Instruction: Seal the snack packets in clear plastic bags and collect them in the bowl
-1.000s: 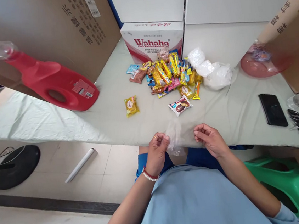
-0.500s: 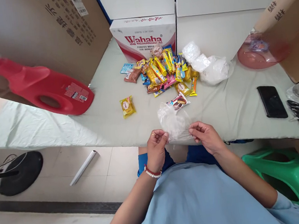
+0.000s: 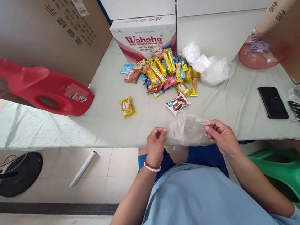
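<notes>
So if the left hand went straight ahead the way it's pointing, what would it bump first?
Past the clear plastic bag its fingers pinch, the left hand would probably meet the white snack packet first, though the hand's height is hard to judge.

Between my left hand (image 3: 156,145) and my right hand (image 3: 222,137), the bag (image 3: 187,128) is thin, see-through, crinkled plastic. Under it, the table cover (image 3: 108,125) looks like creased cloth; ahead of my fingers, the snack wrappers (image 3: 159,70) are glossy; leftward, the jug (image 3: 42,86) is smooth plastic.
</notes>
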Motion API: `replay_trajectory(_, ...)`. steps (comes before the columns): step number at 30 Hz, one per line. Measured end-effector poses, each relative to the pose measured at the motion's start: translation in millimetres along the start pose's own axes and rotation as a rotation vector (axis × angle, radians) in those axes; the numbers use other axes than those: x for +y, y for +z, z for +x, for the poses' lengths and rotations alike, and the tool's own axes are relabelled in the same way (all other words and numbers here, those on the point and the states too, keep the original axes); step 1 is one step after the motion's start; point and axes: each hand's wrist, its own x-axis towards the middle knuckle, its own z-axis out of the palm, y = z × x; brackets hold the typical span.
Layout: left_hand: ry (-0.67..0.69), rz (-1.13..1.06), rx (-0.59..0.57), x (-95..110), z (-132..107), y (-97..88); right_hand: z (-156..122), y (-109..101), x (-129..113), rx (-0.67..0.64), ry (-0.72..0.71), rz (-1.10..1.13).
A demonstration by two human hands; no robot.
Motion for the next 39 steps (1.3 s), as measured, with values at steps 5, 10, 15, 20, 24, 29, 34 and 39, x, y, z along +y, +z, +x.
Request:
replay_trajectory(5,-0.038,-0.081,0.153,-2,10,-30.4,5,-37,-5,0.166,0.005,-0.022)
replay_trajectory(10,0.184,0.189,0.123,8,4,-41.3,6,-47,-16,0.221,-0.065,-0.032)
replay_trajectory(15,0.501,0.502,-0.178,11,-12,7.4,-4,-34,-32,0.055,-0.005,-0.005)
replay_trajectory(20,0.419,0.456,-0.234,6,-1,41.3,-19,-53,-60,-0.122,-0.133,-0.149)
replay_trajectory(24,0.237,0.074,-0.313,23,-3,29.6,-7,-76,-75,0.119,-0.495,-0.450)
replay_trajectory(29,0.011,-0.221,-0.319,38,-27,31.7,14,-48,-51,0.256,-0.446,-0.400)
replay_trajectory(34,0.062,-0.278,-0.124,29,-35,41.6,11,-2,-11,-0.034,-0.007,-0.187)
replay_trajectory(39,-0.007,-0.254,-0.123,35,-23,13.4,16,-15,-9,-0.024,0.050,-0.109)
